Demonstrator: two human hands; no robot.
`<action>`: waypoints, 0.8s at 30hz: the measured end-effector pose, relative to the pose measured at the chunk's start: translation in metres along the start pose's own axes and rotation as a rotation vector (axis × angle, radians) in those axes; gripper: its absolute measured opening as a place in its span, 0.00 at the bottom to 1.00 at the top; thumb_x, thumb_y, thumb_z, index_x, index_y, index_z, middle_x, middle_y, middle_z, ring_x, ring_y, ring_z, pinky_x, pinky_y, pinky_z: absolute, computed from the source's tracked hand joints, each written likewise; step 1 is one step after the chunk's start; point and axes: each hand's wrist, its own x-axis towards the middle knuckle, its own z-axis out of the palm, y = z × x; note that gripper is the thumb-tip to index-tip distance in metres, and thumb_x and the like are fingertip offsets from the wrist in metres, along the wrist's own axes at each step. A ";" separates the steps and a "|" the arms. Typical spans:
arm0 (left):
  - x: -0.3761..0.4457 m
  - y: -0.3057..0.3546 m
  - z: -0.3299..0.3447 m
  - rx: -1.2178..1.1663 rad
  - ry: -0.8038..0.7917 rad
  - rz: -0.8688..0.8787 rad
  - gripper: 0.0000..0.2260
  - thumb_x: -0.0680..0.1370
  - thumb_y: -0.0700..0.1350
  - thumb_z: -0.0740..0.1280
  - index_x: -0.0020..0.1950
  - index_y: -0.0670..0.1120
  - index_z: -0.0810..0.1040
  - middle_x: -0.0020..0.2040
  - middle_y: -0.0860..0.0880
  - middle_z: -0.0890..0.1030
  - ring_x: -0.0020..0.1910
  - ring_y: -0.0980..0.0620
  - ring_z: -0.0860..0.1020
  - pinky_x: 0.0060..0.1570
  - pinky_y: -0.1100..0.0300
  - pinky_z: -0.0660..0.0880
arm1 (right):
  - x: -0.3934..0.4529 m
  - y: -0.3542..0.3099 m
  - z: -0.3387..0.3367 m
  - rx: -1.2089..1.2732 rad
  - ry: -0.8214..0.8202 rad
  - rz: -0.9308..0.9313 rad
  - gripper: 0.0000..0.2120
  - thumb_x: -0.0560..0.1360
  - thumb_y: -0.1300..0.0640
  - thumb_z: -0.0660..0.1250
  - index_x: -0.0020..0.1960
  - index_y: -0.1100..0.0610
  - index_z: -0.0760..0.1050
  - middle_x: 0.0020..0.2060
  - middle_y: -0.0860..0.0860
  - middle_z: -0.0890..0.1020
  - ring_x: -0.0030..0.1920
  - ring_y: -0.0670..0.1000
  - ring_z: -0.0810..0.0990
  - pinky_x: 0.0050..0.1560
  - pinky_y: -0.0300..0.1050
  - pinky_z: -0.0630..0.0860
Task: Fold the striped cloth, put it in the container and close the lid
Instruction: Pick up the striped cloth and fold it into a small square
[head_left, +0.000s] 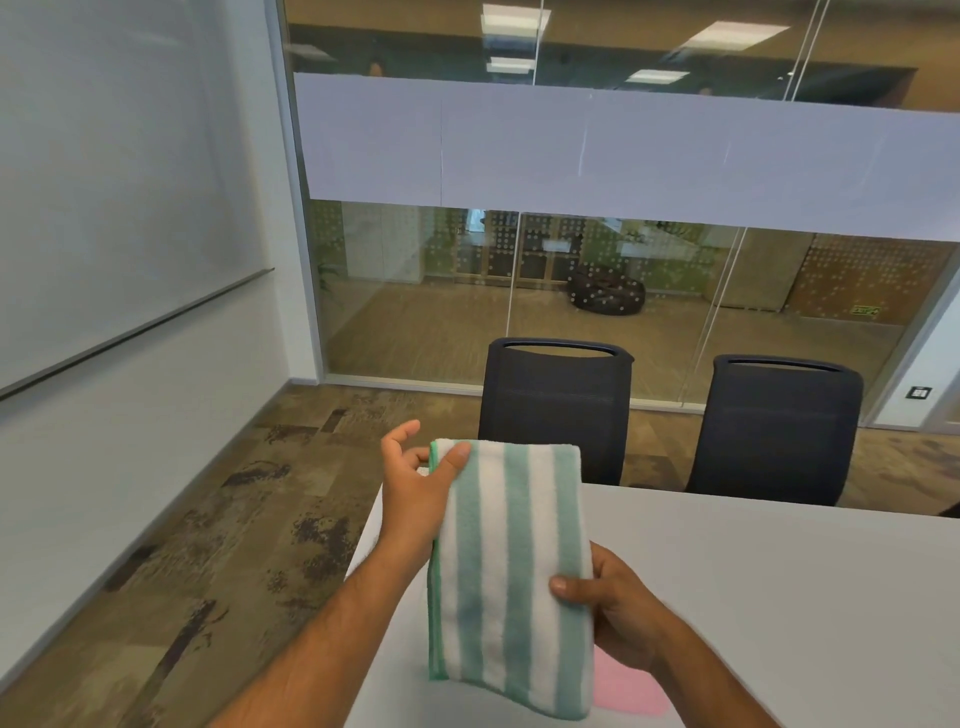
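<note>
Cloth folded and held up above the surface, both hands on it.

My left hand pinches the striped cloth at its top left corner, thumb closed over the front; my right hand has its grip closed on the right edge lower down. A pink item lies on the surface beneath, partly hidden. Two dark chairs stand beyond.
</note>
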 end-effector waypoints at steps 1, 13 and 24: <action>0.001 -0.001 -0.002 -0.044 -0.032 -0.115 0.30 0.67 0.59 0.78 0.63 0.60 0.67 0.48 0.51 0.83 0.43 0.54 0.85 0.38 0.58 0.79 | 0.000 0.000 0.001 0.035 -0.007 0.001 0.23 0.69 0.69 0.72 0.64 0.65 0.76 0.61 0.67 0.80 0.58 0.67 0.81 0.60 0.63 0.79; -0.040 -0.058 -0.026 -0.279 -0.574 -0.606 0.26 0.69 0.51 0.79 0.63 0.42 0.80 0.62 0.38 0.82 0.61 0.38 0.80 0.56 0.47 0.80 | 0.000 0.003 -0.006 0.190 0.039 0.008 0.26 0.69 0.71 0.72 0.66 0.61 0.76 0.64 0.67 0.78 0.62 0.71 0.78 0.57 0.64 0.79; -0.035 -0.042 -0.023 -0.114 -0.524 -0.331 0.13 0.73 0.40 0.75 0.57 0.48 0.83 0.56 0.42 0.85 0.54 0.40 0.84 0.48 0.51 0.83 | -0.007 -0.016 -0.019 -0.172 0.322 0.067 0.12 0.76 0.63 0.68 0.59 0.57 0.82 0.55 0.59 0.86 0.57 0.64 0.84 0.61 0.68 0.77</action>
